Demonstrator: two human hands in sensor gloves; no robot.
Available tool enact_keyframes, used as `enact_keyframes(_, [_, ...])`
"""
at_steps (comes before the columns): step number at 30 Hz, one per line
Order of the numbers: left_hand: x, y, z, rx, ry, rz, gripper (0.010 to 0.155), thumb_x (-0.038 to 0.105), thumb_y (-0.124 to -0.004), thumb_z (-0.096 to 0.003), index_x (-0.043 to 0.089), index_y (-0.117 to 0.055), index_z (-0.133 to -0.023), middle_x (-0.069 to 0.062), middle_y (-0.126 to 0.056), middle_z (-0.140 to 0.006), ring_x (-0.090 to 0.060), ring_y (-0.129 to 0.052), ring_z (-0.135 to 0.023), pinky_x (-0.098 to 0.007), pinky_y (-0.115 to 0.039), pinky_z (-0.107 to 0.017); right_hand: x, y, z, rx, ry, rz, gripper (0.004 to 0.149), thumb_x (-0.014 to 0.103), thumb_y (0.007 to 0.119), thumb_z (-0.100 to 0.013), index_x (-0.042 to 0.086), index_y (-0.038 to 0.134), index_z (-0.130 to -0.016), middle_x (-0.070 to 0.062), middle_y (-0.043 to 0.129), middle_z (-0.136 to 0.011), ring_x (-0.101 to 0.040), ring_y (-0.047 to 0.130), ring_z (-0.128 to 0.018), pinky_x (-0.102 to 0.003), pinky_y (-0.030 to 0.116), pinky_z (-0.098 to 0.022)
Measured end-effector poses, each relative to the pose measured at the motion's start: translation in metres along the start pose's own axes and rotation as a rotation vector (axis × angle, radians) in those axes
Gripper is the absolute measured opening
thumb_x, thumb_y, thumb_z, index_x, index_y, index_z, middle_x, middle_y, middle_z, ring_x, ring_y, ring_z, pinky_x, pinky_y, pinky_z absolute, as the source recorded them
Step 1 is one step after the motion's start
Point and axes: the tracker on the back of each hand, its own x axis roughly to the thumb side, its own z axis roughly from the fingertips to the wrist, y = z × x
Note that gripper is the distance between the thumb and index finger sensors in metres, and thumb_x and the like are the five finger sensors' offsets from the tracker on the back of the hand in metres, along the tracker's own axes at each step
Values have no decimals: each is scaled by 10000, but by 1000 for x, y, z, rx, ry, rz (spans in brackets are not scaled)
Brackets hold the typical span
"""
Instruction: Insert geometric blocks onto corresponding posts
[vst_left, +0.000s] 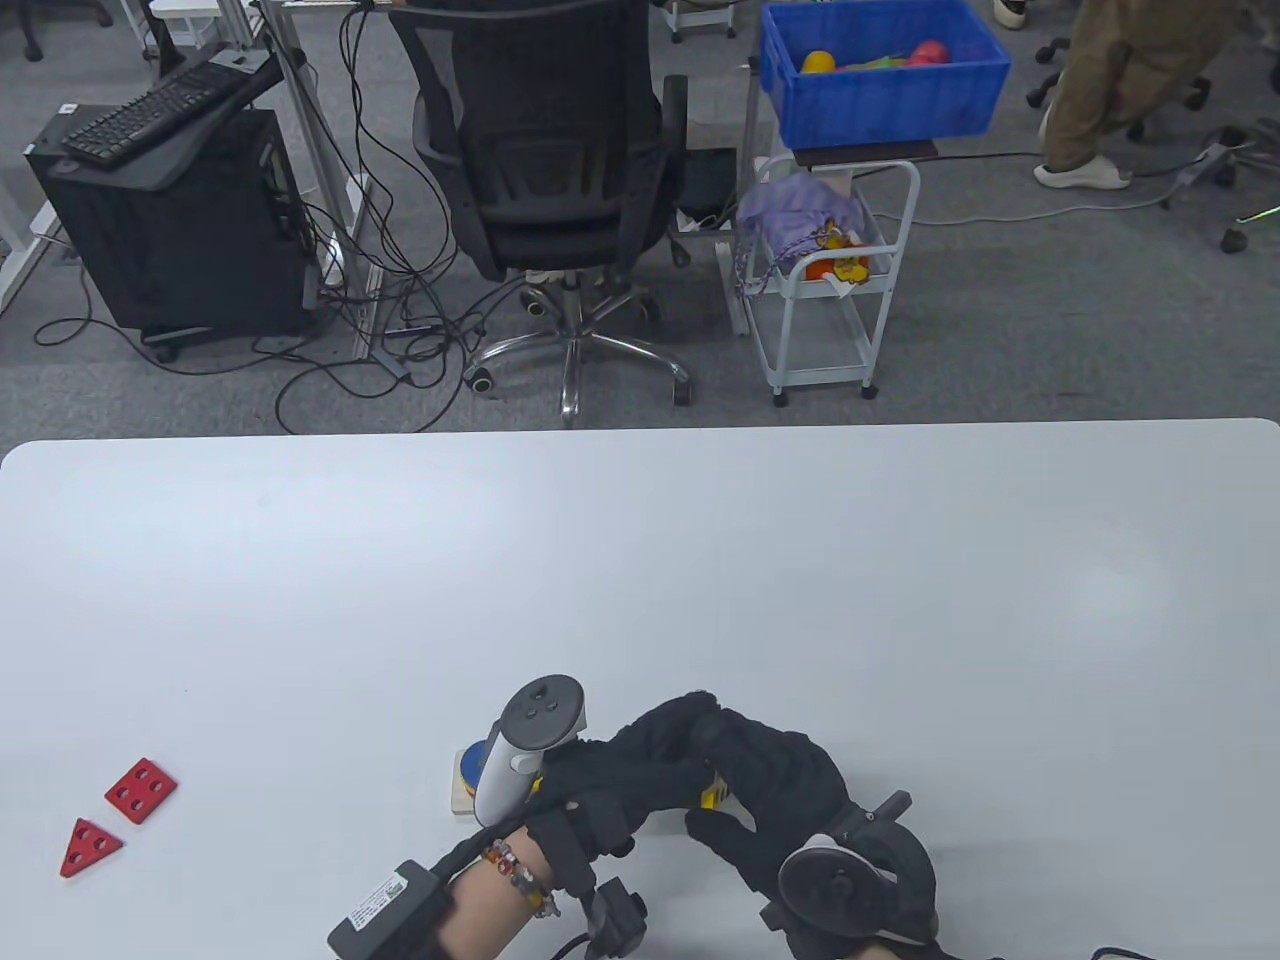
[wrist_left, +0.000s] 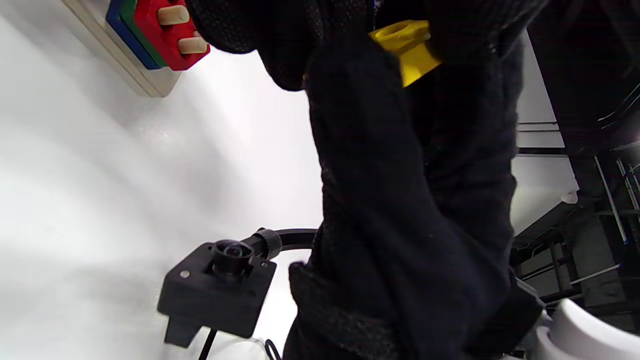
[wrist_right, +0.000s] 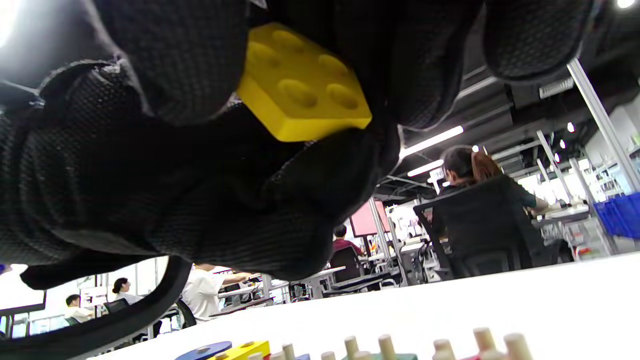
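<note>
Right hand (vst_left: 780, 800) fingers pinch stiff, light yellow four-hole plastic block (wrist_right: 305, 85) by its edges above wooden peg board (wrist_left: 140, 75); left hand (vst_left: 600, 790) grip unclear.

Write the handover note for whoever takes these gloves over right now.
Right hand: grips a yellow block with four holes, held above the board.
Left hand: close against the right hand and the block; whether it grips cannot be told.
Peg board: under the hands at the table's near edge; blue, green and red blocks stacked on pegs at one end, several other pegs bare.
Left: seat the yellow block, then the red square and red triangle lying loose at the table's left.
</note>
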Motion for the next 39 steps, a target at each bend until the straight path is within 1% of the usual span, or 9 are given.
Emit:
enact_keyframes(3, [6,4,5,37,-42,-141,765,481,-778,-511,275,-371,-1125,-17,-568,-1162,-251,-727,-1044,-504,-556,-819,-4,-1,0,-6,12,-17,678,469,854,-393,148,669,-961,-172,802,-930,-403,893,-762,-639,732,-532])
enact_keyframes(4, [9,9,9,84,-60,-265,771,501,-767,-511,282,-359,-1127,-10,-561,-1166,-242,-721,-1048,-519,-539,-817,-8,-2,-1,11,25,-15,669,472,841,-402,148,669,-962,-187,798,-926,-411,891,-750,-639,727,-533])
enact_keyframes(10, [21,45,46,265,-26,-697,734,537,-727,-513,321,-392,-1128,4,-529,-1195,-261,-644,-1100,-582,-484,-816,-22,5,-7,190,44,32,654,436,782,-447,144,619,-1008,-237,678,-971,-450,815,-767,-663,663,-581])
enact_keyframes(15, [18,92,89,505,197,-1076,707,563,-692,-511,367,-410,-1129,26,-498,-1225,-276,-547,-1158,-614,-417,-829,-31,23,-20,370,33,126,644,423,734,-465,134,599,-1025,-242,663,-989,-458,800,-782,-680,640,-601])
enact_keyframes(18, [6,119,113,636,291,-1222,687,568,-681,-509,374,-438,-1121,43,-520,-1219,-261,-565,-1156,-614,-427,-829,-37,32,-28,400,19,180,674,450,798,-417,133,656,-994,-196,755,-953,-418,873,-748,-673,674,-586])
enact_keyframes(22, [-9,143,132,703,410,-1296,661,566,-676,-510,385,-469,-1111,56,-550,-1210,-251,-591,-1148,-613,-440,-827,-39,43,-34,403,20,227,698,479,846,-371,153,681,-966,-152,826,-916,-363,942,-699,-652,713,-565])
enact_keyframes(27, [-18,161,143,746,546,-1348,664,565,-676,-508,389,-464,-1112,58,-544,-1214,-250,-582,-1155,-614,-440,-827,-34,68,-41,508,5,293,653,471,850,-375,184,714,-945,-146,821,-930,-372,922,-726,-667,693,-575])
enact_keyframes(32, [-22,170,148,756,588,-1307,661,568,-673,-507,393,-471,-1111,57,-546,-1216,-253,-581,-1157,-616,-441,-826,-31,84,-45,574,5,329,649,486,834,-380,193,714,-947,-136,816,-937,-373,910,-737,-678,679,-583])
enact_keyframes(39, [-31,177,151,745,632,-1273,662,570,-672,-505,393,-471,-1111,59,-555,-1213,-253,-587,-1155,-614,-448,-824,-31,86,-48,578,29,331,642,491,822,-387,205,712,-951,-120,812,-951,-381,900,-763,-685,671,-585])
